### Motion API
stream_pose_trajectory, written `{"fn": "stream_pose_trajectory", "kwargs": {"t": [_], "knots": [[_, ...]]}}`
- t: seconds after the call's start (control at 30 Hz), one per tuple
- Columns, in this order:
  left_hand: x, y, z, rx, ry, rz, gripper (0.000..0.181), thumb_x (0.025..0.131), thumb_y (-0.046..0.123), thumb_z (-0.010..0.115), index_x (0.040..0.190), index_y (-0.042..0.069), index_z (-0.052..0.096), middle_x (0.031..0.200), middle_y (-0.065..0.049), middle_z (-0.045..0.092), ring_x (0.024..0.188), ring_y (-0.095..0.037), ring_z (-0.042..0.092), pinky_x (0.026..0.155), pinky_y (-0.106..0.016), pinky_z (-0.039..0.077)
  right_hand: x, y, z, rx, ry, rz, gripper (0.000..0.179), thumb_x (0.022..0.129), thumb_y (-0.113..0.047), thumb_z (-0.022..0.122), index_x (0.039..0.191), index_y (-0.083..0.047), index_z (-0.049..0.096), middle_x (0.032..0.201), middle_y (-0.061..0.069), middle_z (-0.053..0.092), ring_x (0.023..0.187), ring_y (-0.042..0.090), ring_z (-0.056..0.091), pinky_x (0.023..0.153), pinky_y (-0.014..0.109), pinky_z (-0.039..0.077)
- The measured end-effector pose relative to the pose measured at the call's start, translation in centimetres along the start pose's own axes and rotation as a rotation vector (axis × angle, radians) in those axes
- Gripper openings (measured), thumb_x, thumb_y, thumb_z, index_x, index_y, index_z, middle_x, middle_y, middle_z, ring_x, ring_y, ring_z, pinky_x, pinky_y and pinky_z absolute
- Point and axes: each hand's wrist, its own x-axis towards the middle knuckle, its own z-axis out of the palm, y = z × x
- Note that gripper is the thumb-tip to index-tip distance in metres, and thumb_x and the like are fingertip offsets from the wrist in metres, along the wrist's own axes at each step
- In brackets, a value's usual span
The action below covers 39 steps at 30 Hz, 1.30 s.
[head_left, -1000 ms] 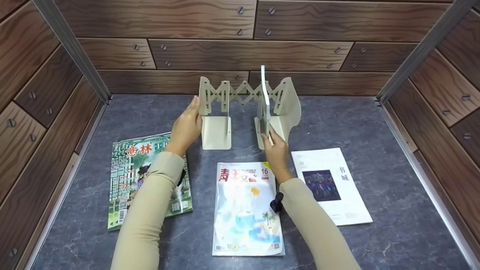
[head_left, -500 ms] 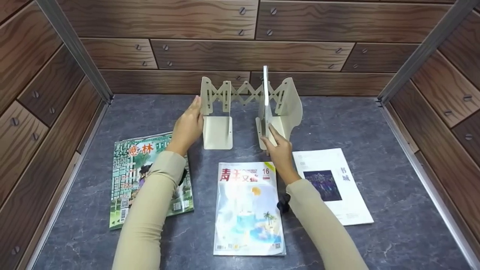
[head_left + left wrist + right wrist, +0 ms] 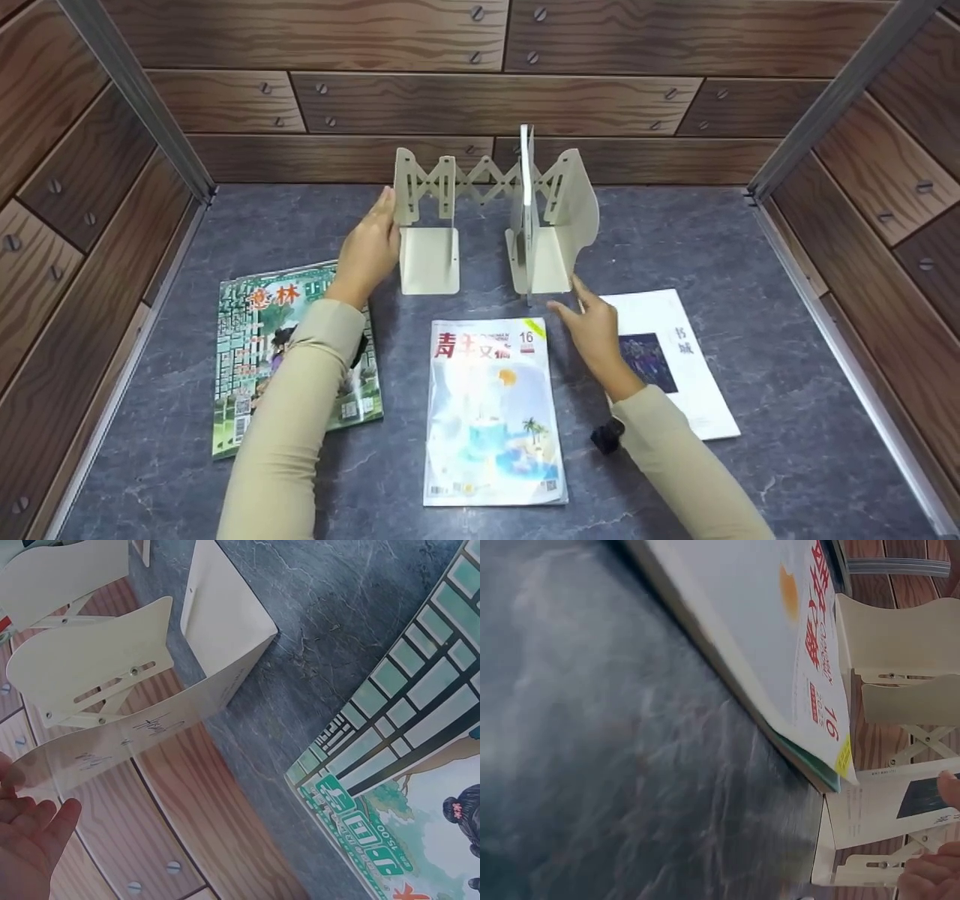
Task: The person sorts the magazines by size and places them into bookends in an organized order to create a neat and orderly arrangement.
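Observation:
A cream metal expanding book rack stands on the floor of the work area, its panels joined by criss-cross slats. In its right part a thin white book stands upright; the right wrist view shows a dark picture on the book's cover. My left hand rests with fairly straight fingers against the outside of the rack's left end panel. My right hand is off the book, fingers loosely spread and holding nothing, just in front of the rack's right base plate.
A magazine with a beach cover lies front centre. At left a green magazine lies partly under my left sleeve. A white book with a dark square picture lies at right. Wood-patterned walls enclose the back and sides.
My right hand has let go of the upright white book and drawn back toward the front right. The left hand has stayed at the rack's left end panel.

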Motion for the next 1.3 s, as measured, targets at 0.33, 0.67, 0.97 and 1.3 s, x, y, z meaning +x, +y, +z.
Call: {"fn": "stream_pose_trajectory", "kwargs": {"t": [0.33, 0.67, 0.97, 1.3], "knots": [[-0.3, -0.1, 0.2, -0.006, 0.001, 0.018, 0.051, 0.106, 0.013, 0.042, 0.153, -0.001, 0.030, 0.161, -0.014, 0.032, 0.147, -0.029, 0.037, 0.121, -0.042, 0.034, -3.2, 1.8, -3.8, -0.110, -0.059, 0.101, 0.073, 0.084, -0.024, 0.080, 0.141, 0.008, 0.047, 0.146, 0.026, 0.046, 0.107, 0.042, 0.068, 0.094, 0.049, 0.057], [-0.1, 0.0, 0.1, -0.021, -0.022, -0.002, 0.052, 0.106, 0.012, 0.041, 0.154, 0.000, 0.027, 0.162, -0.013, 0.028, 0.148, -0.029, 0.034, 0.123, -0.040, 0.031, -6.1, 3.5, -7.1, -0.269, -0.158, 0.185, 0.077, 0.088, -0.031, 0.075, 0.141, 0.013, 0.042, 0.146, 0.032, 0.040, 0.097, 0.049, 0.067, 0.075, 0.043, 0.058], [0.1, 0.0, 0.0, -0.014, -0.012, 0.000, 0.052, 0.105, 0.012, 0.041, 0.154, -0.001, 0.028, 0.162, -0.013, 0.029, 0.148, -0.029, 0.035, 0.123, -0.041, 0.032, -7.6, 4.6, -8.6, -0.321, -0.252, 0.273, 0.079, 0.093, -0.034, 0.070, 0.145, 0.014, 0.036, 0.149, 0.034, 0.033, 0.136, 0.051, 0.037, 0.106, 0.060, 0.044], [0.0, 0.0, 0.1, -0.003, 0.006, 0.025, 0.051, 0.105, 0.011, 0.042, 0.153, -0.003, 0.030, 0.160, -0.016, 0.032, 0.148, -0.030, 0.035, 0.122, -0.042, 0.032, -8.4, 5.0, -8.0, -0.478, -0.301, 0.174, 0.077, 0.090, -0.032, 0.072, 0.135, 0.023, 0.042, 0.139, 0.042, 0.040, 0.124, 0.057, 0.048, 0.098, 0.062, 0.049]]}}
